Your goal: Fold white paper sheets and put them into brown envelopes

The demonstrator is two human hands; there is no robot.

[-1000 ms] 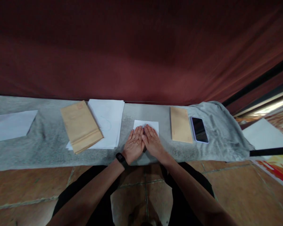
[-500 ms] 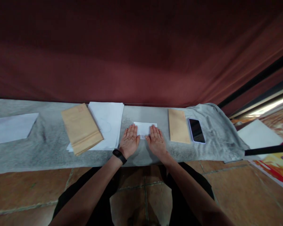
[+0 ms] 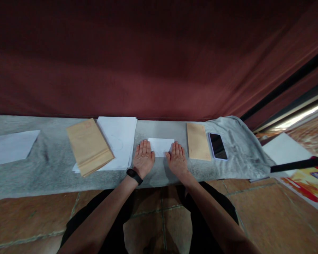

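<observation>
A small folded white paper [image 3: 160, 146] lies on the grey cloth [image 3: 50, 165] in front of me. My left hand [image 3: 143, 157] rests flat with fingers stretched out on the paper's left edge; a black band sits on that wrist. My right hand [image 3: 177, 159] lies flat and open on the paper's right edge. Neither hand holds anything.
A brown envelope stack [image 3: 88, 146] overlaps a pile of white sheets [image 3: 119, 139] at the left. Another white sheet [image 3: 10, 147] lies far left. A brown envelope [image 3: 198, 141] and a phone [image 3: 217, 145] lie to the right. A dark red curtain [image 3: 159, 56] hangs behind.
My hands slid apart from the middle of the white paper to its left and right edges, uncovering its centre.
</observation>
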